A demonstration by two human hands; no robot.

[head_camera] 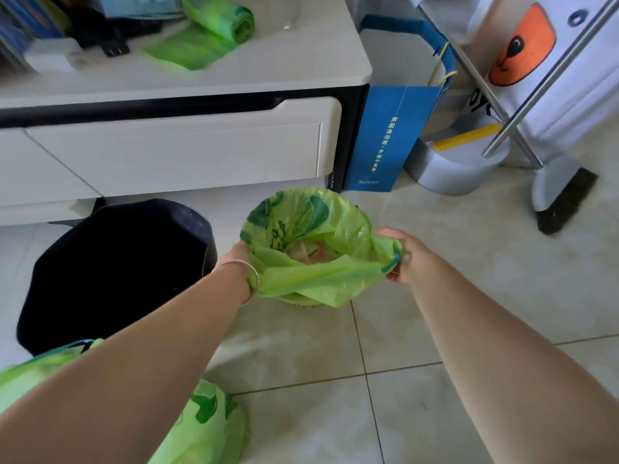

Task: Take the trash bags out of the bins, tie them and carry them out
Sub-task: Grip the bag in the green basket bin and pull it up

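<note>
A green trash bag (311, 279) with leaf prints lines a small pale bin (303, 303) on the tiled floor, and some rubbish shows inside it. My left hand (239, 254), with a silver bangle on the wrist, grips the bag's left rim. My right hand (400, 256) pinches the right rim at its dark green drawstring. The near edge of the bag is pulled off the bin. To the left stands a dark bin (114, 272) with no bag in it. Another filled green bag (201, 426) lies on the floor under my left arm.
A white cabinet (174, 152) carries a roll of green bags (221, 18). Beside the cabinet stands a blue paper bag (392, 139). A dustpan (459, 169) and broom (562, 195) lean at the right.
</note>
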